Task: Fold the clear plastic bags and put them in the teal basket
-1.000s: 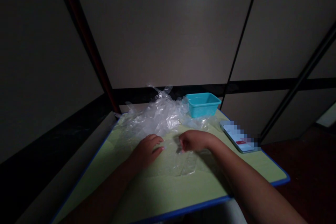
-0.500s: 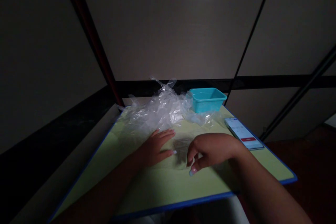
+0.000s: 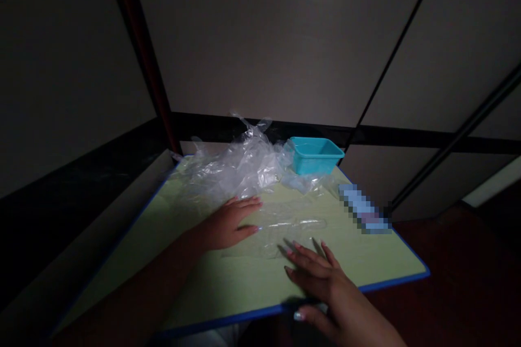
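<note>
Green table (image 3: 244, 284): teal tub (image 3: 315, 155) beside clear plastic (image 3: 244, 171)

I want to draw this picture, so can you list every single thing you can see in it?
light green square table top with a blue edge: one, green and blue, fills the middle
crumpled clear plastic heap: one, see-through, far side of the table
small teal rectangular plastic tub: one, teal, far right corner, beside the heap
flat clear plastic sheet: one, see-through, lying flat mid-table
flat pale rectangular object: one, blurred out, right edge of the table
dark red pole: one, behind the table, left
grey wall panels: several, behind the table
left hand: one, flat on the sheet's left edge
right hand: one, fingers spread, tips at the sheet's near edge
</note>
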### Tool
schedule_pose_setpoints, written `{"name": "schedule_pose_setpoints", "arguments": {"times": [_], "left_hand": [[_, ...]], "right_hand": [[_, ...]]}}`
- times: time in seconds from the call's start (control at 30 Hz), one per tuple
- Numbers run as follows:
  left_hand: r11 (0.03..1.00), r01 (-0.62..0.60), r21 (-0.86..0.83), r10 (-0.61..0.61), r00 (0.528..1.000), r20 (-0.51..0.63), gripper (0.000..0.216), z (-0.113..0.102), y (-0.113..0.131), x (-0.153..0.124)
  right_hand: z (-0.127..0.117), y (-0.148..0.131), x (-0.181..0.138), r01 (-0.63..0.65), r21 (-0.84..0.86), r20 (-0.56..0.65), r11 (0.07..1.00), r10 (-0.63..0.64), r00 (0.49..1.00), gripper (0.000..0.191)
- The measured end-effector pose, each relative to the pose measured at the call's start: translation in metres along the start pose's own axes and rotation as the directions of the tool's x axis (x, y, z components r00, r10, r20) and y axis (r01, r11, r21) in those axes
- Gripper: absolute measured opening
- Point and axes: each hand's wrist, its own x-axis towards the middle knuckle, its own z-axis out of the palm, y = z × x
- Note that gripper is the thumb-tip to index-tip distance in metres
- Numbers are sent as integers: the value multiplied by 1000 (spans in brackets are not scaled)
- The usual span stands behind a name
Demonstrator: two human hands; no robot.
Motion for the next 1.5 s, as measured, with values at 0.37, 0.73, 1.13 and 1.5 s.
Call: {"name": "schedule_pose_setpoints", "arguments": {"times": [0.37,0.73,1.13,1.5], "left_hand": [[998,57,33,-61,991,117,66,-1,-6,0],[999,46,-6,-45,991,128,47,-2,-2,-1],[999,36,-21,-35,998,51,42,-1,-3,-2],[976,41,-214,-71,988,-135,37,-5,3,1]], "right_hand": [[28,-2,11,7,-275,-314,961,-97,944,44],[34,-5,17,44,-301,-273,953,-130,953,50],[27,2,18,78,-260,-192,963,-131,973,51],[16,5,8,144,-186,-144,972,-172,974,49]]}}
